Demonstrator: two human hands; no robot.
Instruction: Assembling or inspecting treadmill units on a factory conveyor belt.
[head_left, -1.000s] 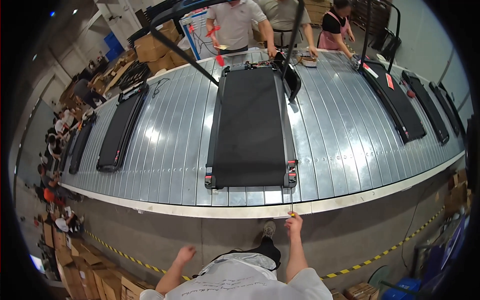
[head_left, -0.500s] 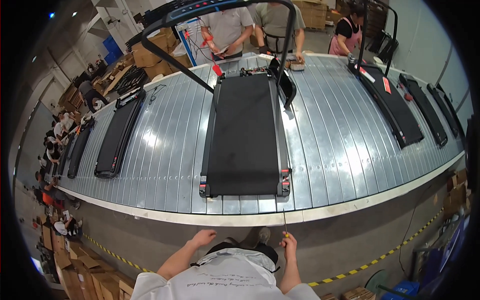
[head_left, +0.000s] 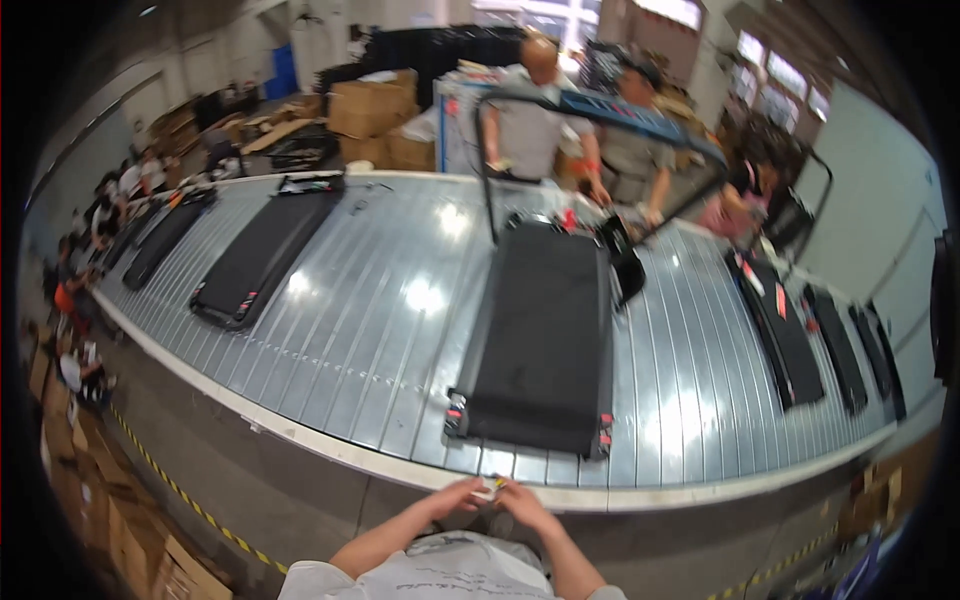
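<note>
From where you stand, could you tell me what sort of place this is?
Most likely a factory assembly line for treadmills. A wide ribbed metal conveyor carries several flat black treadmill decks, other workers stand along its far side, and stacked brown cardboard boxes sit behind them.

Not much of the wearer shows, just the bottom edge of the shot. Light grey-white tee point(head_left: 455, 570) with short sleeves and some faint dark scribbly print lines across the chest. Both forearms are bare from the sleeves down. Left hand point(head_left: 462, 495) and right hand point(head_left: 522, 503) are bare too, no gloves, and I can't spot a watch or rings.
</note>
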